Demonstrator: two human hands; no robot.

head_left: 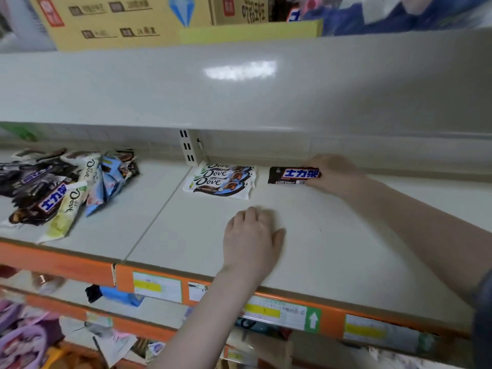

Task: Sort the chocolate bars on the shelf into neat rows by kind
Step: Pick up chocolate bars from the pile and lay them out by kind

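Observation:
On the pale shelf board (332,235), three white Dove bars (222,179) lie overlapped in a short row near the back wall. Just to their right a dark Snickers bar (292,175) lies flat, and my right hand (332,174) grips its right end. My left hand (253,238) rests palm down on the bare board in front of the Dove bars, holding nothing. At the far left a mixed heap of bars (58,187) lies jumbled: dark Snickers, white and pale green Dove, light blue wrappers.
An upper shelf (239,83) overhangs the working shelf, with cardboard boxes (119,20) on top. The orange front rail (327,312) carries price labels. Lower shelves below hold assorted packets (26,339). A slotted upright (190,147) stands at the back wall.

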